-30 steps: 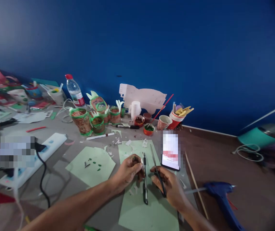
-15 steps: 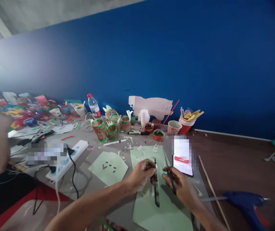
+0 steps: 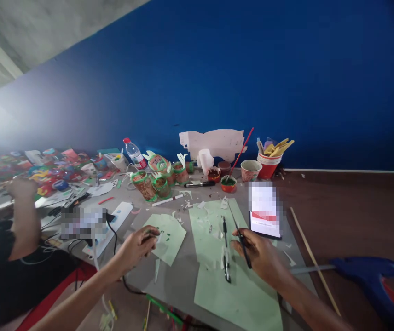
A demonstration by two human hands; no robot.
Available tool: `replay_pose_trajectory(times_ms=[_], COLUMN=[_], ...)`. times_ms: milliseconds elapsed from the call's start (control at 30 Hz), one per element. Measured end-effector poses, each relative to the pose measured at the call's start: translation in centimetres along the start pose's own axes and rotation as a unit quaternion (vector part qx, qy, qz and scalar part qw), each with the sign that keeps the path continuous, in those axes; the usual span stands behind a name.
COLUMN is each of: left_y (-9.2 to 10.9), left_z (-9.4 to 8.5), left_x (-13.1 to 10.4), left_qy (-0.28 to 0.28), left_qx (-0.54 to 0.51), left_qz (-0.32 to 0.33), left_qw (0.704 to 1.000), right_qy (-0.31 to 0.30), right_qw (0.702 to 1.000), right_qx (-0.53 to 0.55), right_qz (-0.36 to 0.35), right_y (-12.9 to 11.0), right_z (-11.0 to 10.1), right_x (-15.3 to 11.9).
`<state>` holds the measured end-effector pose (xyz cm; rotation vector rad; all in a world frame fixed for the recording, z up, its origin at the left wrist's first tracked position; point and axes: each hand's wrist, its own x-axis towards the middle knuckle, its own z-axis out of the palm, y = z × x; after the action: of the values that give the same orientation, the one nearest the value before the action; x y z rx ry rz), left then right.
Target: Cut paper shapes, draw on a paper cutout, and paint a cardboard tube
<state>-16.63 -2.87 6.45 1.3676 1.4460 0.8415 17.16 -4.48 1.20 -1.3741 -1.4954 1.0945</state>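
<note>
My left hand (image 3: 137,247) is over the left edge of a small pale-green paper (image 3: 173,246), which has several dark green bits on it. Its fingers are curled together, and what they hold, if anything, I cannot make out. My right hand (image 3: 254,250) grips a slim black pointed tool (image 3: 241,242), its thin tip pointing away from me over a larger pale-green sheet (image 3: 233,301). Left of that hand, a black pen (image 3: 225,243) lies on the sheet among white paper scraps (image 3: 202,205).
Green-rimmed jars (image 3: 144,186), red paint pots (image 3: 228,184) and a cup of yellow tools (image 3: 269,165) stand behind. A phone (image 3: 265,214) lies right of the sheet, near a wooden stick (image 3: 314,262) and blue glue gun (image 3: 366,276). A power strip (image 3: 123,215) and another person's arm (image 3: 26,220) are left.
My left hand has moved left, from above the pen on the larger sheet to the small paper. The right hand still holds the black tool in about the same place. The view has tilted.
</note>
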Motion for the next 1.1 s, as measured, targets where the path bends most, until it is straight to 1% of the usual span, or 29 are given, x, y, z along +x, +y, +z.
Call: replay_pose_trajectory(times_ms=[67,167,300,400,567,800,867,967,1100], left_y=[-0.9,-1.2,-1.1,-1.6,-2.1,-1.9,-1.3,0.1,1.9], left_z=[-0.7,-0.7,-0.2,0.1,0.0,-0.5,-0.8,-1.2,-0.9], left_x=[-0.7,-1.0,-0.5,0.1,0.6,0.4,0.4,0.4,0.2], left_qy=[0.011,0.028,0.035,0.016,0.008,0.008,0.018,0.037,0.043], left_qx=[0.029,0.120,0.279,0.348,0.371,0.393,0.405,0.422,0.429], left_qz=[-0.006,0.014,0.080,0.088,0.079,0.081,0.090,0.113,0.122], left_qw=[1.000,0.992,0.956,0.933,0.925,0.916,0.910,0.899,0.894], right_qy=[-0.002,-0.001,0.001,-0.003,0.002,-0.004,-0.005,-0.007,-0.011], right_qw=[1.000,1.000,1.000,1.000,0.998,0.997,0.995,0.990,0.982], right_qx=[-0.013,-0.025,-0.022,-0.029,-0.058,-0.077,-0.094,-0.140,-0.190], right_qz=[0.004,0.007,0.008,0.003,-0.008,-0.013,-0.009,0.000,0.006], right_y=[0.0,-0.2,-0.4,-0.4,-0.1,-0.3,-0.5,-0.8,-0.7], right_z=[0.0,0.0,0.0,-0.1,-0.2,-0.2,-0.3,-0.3,-0.2], right_x=[-0.1,-0.2,-0.3,-0.3,-0.2,-0.2,-0.3,-0.3,-0.3])
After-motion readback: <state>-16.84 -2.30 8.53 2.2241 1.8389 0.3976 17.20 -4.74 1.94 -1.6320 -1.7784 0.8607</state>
